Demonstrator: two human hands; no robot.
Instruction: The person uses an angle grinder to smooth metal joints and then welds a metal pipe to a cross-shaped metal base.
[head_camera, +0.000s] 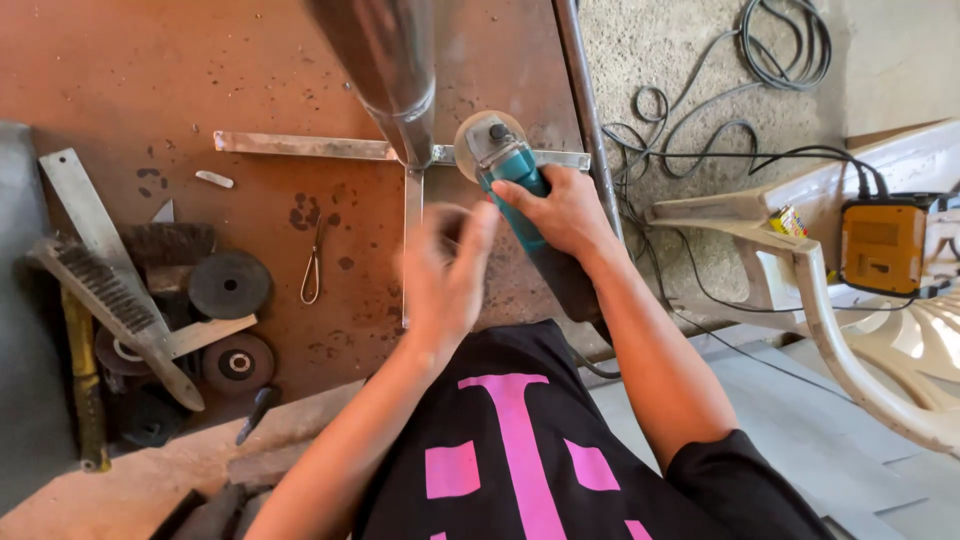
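Left hand (443, 275): blurred; fingers are seen spread and raised, nothing visibly held; whether anything is touched cannot be told. It is placed just left of the right hand and near the grinder body.

Right hand (565, 212): closed around the teal angle grinder (517, 180), gripped on its body. The grinder's disc (478, 145) is held beyond the fingers, at the flat steel bar (300, 146).

Flat steel bar: laid crosswise on the rust-brown metal table (250, 60), beyond both hands; a second strip (411, 240) is joined to it at a right angle, running back toward the left hand. A steel pipe (390, 70) is seen rising above the joint.

Left of the left hand, on the table: a small wire clip (312, 270), two dark grinding discs (230, 285), a wire brush (110, 300), a white stub of chalk or soapstone (214, 179).

Right of the right hand, well apart: a pale plastic chair (830, 290), an orange box-shaped machine (882, 247), black cables (700, 150) looped on the concrete floor.
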